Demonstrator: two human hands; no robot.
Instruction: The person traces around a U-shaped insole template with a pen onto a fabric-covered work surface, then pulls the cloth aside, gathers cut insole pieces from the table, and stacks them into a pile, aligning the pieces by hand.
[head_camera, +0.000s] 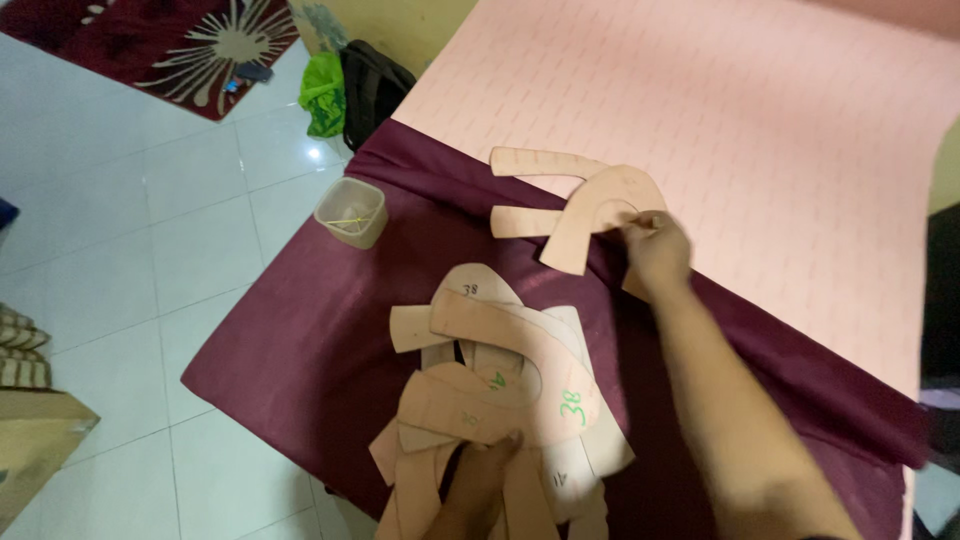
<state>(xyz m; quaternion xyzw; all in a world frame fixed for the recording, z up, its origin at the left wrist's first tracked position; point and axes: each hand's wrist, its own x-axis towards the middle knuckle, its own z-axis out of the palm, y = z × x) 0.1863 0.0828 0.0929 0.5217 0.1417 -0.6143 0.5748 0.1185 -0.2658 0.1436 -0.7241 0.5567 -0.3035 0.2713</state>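
My right hand (655, 250) pinches a curved tan cardboard pattern piece (590, 205) at the boundary between the maroon cloth (300, 330) and the pink sheet (720, 130). That piece overlaps another flat curved pattern piece (535, 163) lying partly on the pink sheet. My left hand (480, 480), at the bottom edge, rests on a fanned stack of similar cardboard pattern pieces (500, 380) with green and black handwriting. The stack lies on the maroon cloth close to me.
A small square translucent cup (352, 212) stands on the cloth's far left corner. Beyond the table are a white tiled floor (130, 230), a red patterned rug (180, 40), a green bag (322, 95) and a black bag (372, 85). A cardboard box (35, 445) sits at left.
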